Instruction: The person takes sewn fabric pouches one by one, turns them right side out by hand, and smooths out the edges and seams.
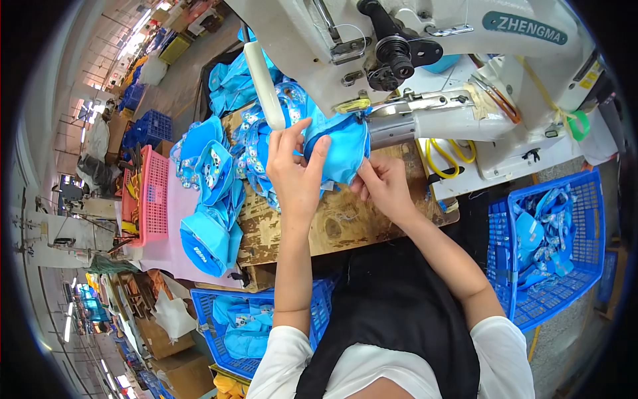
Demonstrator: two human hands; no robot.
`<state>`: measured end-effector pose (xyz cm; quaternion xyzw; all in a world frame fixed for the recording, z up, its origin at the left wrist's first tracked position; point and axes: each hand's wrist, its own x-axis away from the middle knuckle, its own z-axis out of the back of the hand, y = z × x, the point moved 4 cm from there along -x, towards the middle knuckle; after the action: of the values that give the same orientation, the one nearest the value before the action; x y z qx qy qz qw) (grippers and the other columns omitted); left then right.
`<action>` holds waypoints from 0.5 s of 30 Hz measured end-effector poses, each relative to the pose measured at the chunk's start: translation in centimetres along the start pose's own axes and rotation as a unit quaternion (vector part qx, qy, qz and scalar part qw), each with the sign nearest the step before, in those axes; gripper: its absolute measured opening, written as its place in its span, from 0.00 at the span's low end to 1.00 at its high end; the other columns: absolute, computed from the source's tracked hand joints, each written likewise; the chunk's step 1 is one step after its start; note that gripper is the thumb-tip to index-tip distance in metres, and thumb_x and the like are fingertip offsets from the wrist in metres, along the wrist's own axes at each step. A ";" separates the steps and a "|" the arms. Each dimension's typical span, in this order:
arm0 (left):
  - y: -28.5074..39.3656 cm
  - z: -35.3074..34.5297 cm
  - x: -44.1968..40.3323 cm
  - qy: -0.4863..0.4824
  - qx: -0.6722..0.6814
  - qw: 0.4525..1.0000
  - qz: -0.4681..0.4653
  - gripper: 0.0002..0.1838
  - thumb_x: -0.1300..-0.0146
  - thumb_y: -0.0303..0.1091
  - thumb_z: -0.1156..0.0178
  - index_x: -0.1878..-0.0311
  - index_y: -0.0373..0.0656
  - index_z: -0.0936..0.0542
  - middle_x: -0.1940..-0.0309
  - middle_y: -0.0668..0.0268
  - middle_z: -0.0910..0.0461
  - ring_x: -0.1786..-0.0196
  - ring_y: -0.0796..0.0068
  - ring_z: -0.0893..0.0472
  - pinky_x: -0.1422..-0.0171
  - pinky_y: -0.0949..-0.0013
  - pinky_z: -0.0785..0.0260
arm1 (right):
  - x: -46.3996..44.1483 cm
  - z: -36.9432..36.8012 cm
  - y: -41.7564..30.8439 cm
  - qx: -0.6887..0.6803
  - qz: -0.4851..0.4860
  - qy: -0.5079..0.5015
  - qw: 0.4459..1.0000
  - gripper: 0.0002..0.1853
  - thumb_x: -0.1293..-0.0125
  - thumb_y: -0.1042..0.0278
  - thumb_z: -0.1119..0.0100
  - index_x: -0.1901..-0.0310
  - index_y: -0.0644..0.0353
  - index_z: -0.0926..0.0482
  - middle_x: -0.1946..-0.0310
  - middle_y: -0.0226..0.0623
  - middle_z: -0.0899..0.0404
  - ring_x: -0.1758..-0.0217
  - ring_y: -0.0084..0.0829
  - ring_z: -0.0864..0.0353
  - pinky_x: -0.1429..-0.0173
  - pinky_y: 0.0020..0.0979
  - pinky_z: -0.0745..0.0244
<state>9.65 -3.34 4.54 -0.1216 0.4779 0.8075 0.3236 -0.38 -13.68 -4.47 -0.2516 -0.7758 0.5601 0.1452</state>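
Note:
A bright blue fabric cap (340,147) sits at the arm of the sewing machine (392,130), its upper edge under the presser area. My right hand (384,187) pinches the cap's lower right edge between thumb and fingers. On the cap's left side is my left hand (294,166), fingers loosely curved and apart, the thumb near the cloth. A white lever (264,86) hangs just above those fingers. Printed blue fabric (256,143) lies bunched behind my left hand. The needle point is hidden by the machine head.
More blue caps (209,186) are piled on the left of the worn wooden table (332,229). Blue baskets of blue pieces stand at right (512,266) and below left (319,309). Yellow-handled scissors (444,159) and tweezers (497,98) lie by the machine. A pink basket (154,193) stands farther left.

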 end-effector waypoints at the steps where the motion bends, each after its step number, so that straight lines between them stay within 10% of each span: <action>1: -0.1 0.0 0.0 -0.008 -0.001 1.000 -0.005 0.17 0.43 0.29 0.27 0.50 0.41 0.15 0.60 0.66 0.27 0.64 0.73 0.27 0.65 0.74 0.33 | 0.0 0.1 0.3 -0.008 -0.005 -0.008 1.000 0.17 0.24 0.67 0.45 0.72 0.65 0.18 0.80 0.32 0.19 0.83 0.17 0.28 0.79 0.18 0.34; 15: 1.0 0.2 0.0 0.040 -0.020 0.998 -0.032 0.14 0.43 0.28 0.28 0.53 0.40 0.15 0.65 0.68 0.29 0.70 0.77 0.32 0.67 0.74 0.36 | -0.5 0.3 -0.4 -0.025 -0.019 -0.060 0.998 0.17 0.23 0.67 0.47 0.71 0.63 0.19 0.82 0.31 0.21 0.85 0.16 0.31 0.79 0.17 0.36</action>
<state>9.02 -3.50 5.36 -0.1754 0.4696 0.8008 0.3278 -0.26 -14.32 -4.18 -0.2061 -0.8017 0.5516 0.1026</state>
